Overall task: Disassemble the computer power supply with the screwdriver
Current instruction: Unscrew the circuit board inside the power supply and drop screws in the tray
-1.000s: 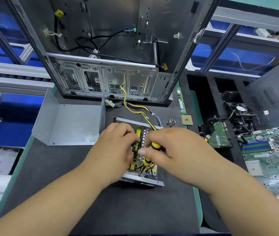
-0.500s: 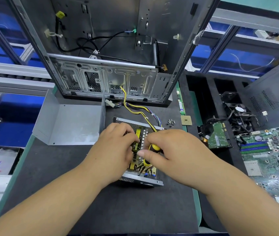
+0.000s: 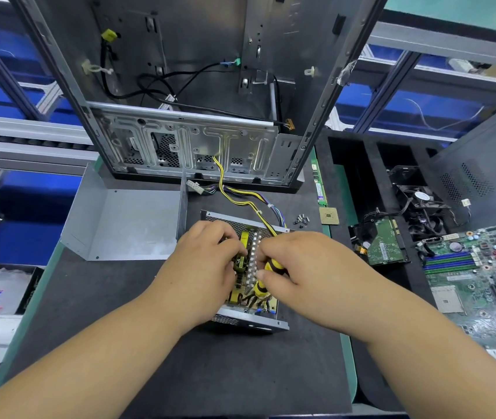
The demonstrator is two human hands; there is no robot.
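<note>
Head view, looking down at a dark mat (image 3: pixel 180 373) where an opened power supply (image 3: pixel 249 320) sits in front of an upright computer case (image 3: pixel 186 140). Left hand (image 3: pixel 204 267) rests on the supply, fingers curled onto its inner parts. Right hand (image 3: pixel 307 273) pinches a yellow-and-black screwdriver (image 3: pixel 266 278) standing inside the supply. Loose screws (image 3: pixel 301 220) lie just beyond, and a motherboard (image 3: pixel 482 276) lies far right.

Parts around the dark table (image 3: pixel 225 370)

An open PC case (image 3: pixel 198 86) stands at the back; a bent grey cover (image 3: pixel 125 222) lies to its left. Right of centre lie loose screws (image 3: pixel 301 220), a CPU (image 3: pixel 329 215), a RAM stick (image 3: pixel 319 184), a hard drive (image 3: pixel 384 246), a fan (image 3: pixel 422 204) and a motherboard (image 3: pixel 482 273)
</note>
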